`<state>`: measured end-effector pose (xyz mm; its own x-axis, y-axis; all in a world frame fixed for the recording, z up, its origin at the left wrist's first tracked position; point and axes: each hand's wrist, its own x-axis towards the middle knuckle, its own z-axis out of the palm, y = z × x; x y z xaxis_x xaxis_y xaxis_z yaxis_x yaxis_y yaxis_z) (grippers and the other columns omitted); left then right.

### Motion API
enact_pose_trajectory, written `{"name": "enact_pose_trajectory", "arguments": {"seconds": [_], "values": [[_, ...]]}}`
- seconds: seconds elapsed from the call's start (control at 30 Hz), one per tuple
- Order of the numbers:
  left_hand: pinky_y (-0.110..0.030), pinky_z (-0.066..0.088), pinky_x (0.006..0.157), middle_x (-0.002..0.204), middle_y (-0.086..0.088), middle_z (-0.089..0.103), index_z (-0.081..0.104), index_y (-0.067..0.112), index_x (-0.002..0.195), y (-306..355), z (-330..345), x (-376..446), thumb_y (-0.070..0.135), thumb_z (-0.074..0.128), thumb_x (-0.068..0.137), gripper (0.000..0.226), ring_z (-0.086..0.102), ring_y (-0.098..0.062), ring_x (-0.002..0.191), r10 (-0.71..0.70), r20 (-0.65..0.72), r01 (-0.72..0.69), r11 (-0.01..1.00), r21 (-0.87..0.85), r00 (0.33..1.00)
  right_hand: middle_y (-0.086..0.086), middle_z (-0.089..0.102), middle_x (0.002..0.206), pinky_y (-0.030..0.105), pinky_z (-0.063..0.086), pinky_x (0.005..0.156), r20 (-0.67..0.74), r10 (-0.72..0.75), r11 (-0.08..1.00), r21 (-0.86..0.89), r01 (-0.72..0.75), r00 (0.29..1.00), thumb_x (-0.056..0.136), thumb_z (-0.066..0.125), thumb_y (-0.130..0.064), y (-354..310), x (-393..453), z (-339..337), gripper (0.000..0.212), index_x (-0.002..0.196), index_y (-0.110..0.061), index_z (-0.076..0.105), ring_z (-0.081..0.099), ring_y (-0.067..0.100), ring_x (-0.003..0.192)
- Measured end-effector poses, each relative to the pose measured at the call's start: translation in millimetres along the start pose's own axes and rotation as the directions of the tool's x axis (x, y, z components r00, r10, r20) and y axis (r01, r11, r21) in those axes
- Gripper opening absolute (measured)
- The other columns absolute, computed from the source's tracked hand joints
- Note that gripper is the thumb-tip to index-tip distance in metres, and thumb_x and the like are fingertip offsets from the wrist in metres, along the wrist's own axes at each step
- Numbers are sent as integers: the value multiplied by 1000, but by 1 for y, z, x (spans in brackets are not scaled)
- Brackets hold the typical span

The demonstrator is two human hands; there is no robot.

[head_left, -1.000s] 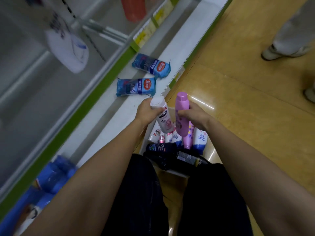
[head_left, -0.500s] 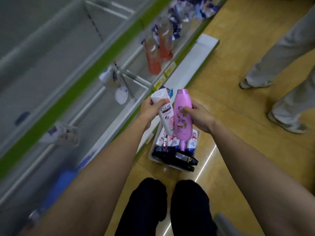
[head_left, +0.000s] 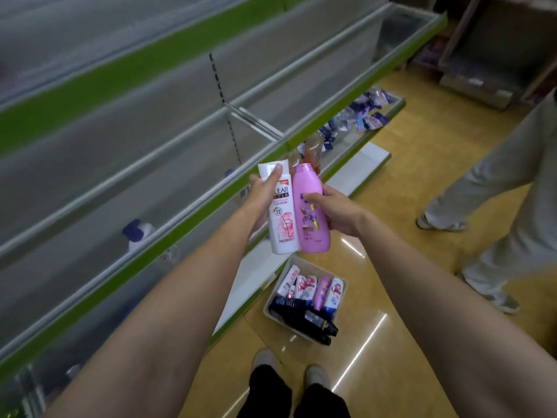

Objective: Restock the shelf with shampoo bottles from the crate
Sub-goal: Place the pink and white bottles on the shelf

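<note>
Green-edged shelves (head_left: 168, 52) are running along the left of a yellow floor (head_left: 422, 342). Left hand (head_left: 263, 196) is gripping a white bottle (head_left: 281, 212), forefinger lying straight along its cap. Right hand (head_left: 333, 211) is curling round a pink bottle (head_left: 310, 206) touching it, both upright near the shelf edge. Below, a crate (head_left: 304, 303) is sitting on the floor, holding more bottles.

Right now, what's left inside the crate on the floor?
The crate holds a row of white-and-pink bottles, one purple bottle, and black bottles lying across the near end. Anything beneath those is covered.
</note>
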<state>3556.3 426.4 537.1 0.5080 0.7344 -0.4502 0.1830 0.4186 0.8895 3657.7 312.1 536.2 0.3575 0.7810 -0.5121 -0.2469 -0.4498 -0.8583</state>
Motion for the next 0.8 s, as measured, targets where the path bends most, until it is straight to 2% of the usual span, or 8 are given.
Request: {"name": "enact_pose_trajectory", "arguments": {"seconds": [0.07,0.2,0.3,0.43,0.53,0.67,0.73,0.8], "values": [[-34,55,58,74,-13,59,33,0,127,16,-3,-11,27,59,87,54,61,-19,52,-10,-36,8,999,-46,999,15,65,108,41,55,76,28,-9,998,-67,11,1000,95,48,-12,-17,-8,5,33,128,-9,45,65,27,90],[-35,55,61,94,-23,54,36,-9,123,43,-13,-28,-3,59,52,75,59,-25,64,50,-46,-50,999,-4,998,14,63,96,36,53,69,113,-28,986,-160,46,993,88,47,2,-50,-23,11,28,115,-4,49,63,25,83],[-32,56,56,81,-16,60,55,-3,96,64,-20,-49,-16,55,76,24,63,-17,58,102,-7,-102,993,52,995,18,61,99,43,54,78,157,-72,975,-197,103,985,81,42,8,-76,-31,19,34,112,-3,49,61,31,88],[-28,57,55,81,-10,64,58,2,92,90,-38,-67,-7,60,84,12,66,-9,52,238,-49,-237,971,31,970,24,61,105,52,51,89,212,-155,965,-175,194,965,72,45,7,-112,-47,33,47,120,4,48,61,35,95],[-30,59,61,80,-9,65,59,7,84,110,-47,-81,-1,65,83,10,67,-12,57,332,-92,-335,942,-16,939,22,64,99,53,51,89,249,-243,949,-138,282,938,76,47,11,-135,-55,44,39,113,1,53,62,34,88],[-33,57,69,87,-7,67,59,7,100,134,-55,-102,11,66,86,16,65,-15,68,433,-134,-444,894,-67,892,23,65,107,51,54,85,290,-325,917,-136,375,900,81,54,11,-160,-67,56,42,122,0,50,65,34,88],[-35,56,72,91,-6,67,57,10,109,143,-56,-111,19,61,90,21,65,-17,73,460,-153,-477,874,-99,875,26,63,107,53,52,89,317,-366,897,-131,423,875,81,55,13,-170,-74,62,34,112,-1,54,63,35,91],[-34,56,69,91,-4,67,55,17,104,151,-57,-119,26,57,93,14,65,-17,74,477,-167,-497,860,-111,863,25,63,102,54,51,89,344,-403,875,-128,468,848,80,54,15,-179,-81,69,29,99,-6,57,62,35,89]]}}
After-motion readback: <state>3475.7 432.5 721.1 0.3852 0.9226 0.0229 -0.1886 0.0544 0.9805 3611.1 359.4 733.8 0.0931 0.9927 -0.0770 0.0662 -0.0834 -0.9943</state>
